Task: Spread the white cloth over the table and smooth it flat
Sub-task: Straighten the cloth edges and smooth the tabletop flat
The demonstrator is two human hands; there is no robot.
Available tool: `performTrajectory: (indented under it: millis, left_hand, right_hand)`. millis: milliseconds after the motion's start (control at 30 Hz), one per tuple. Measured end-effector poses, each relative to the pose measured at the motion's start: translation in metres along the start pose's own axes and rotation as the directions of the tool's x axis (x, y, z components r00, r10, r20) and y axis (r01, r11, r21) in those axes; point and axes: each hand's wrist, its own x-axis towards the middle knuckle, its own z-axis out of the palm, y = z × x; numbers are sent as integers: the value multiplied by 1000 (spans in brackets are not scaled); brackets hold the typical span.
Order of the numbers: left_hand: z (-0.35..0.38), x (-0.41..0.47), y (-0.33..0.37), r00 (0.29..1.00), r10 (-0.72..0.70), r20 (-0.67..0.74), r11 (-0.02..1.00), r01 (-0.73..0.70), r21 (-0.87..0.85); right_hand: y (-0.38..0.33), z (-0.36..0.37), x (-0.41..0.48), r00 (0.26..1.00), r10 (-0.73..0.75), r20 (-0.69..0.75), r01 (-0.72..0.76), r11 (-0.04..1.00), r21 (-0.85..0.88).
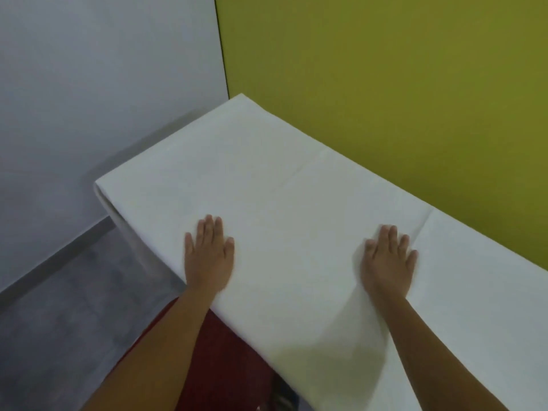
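Observation:
The white cloth [267, 179] lies over the whole table top and hangs down over the near and left edges, so the table itself is hidden. Faint fold creases run across it near the middle and at the right. My left hand [207, 253] rests palm down on the cloth close to the near edge, fingers together and pointing away from me. My right hand [388, 259] lies flat on the cloth further right, fingers slightly spread. Neither hand holds anything.
The table's far side runs along an olive-green wall [385, 69]. A pale grey wall [103, 84] stands to the left, with grey floor [74, 307] below it. Dark red clothing [225, 366] shows under the near edge of the cloth.

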Motion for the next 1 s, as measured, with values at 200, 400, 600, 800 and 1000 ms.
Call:
performTrajectory:
  millis: [200,400,600,800,1000]
  left_hand:
    - [-5,-30,-2,997,-58,41,998,60,-35]
    - [-8,-75,0,994,23,107,999,-18,-41]
    - [11,-148,77,861,492,133,870,-480,-109]
    - [23,-178,75,790,598,134,800,-599,-32]
    - [20,-180,68,820,550,159,832,-554,-26]
  right_hand:
    - [78,-14,-76,969,242,-41,-240,970,50]
    - [90,-20,-143,942,332,-43,-329,942,69]
    - [48,4,-202,999,-9,32,9,1000,12]
    - [126,-13,-240,980,197,11,-197,980,16]
    - [188,-28,-282,916,402,-4,-402,915,49]
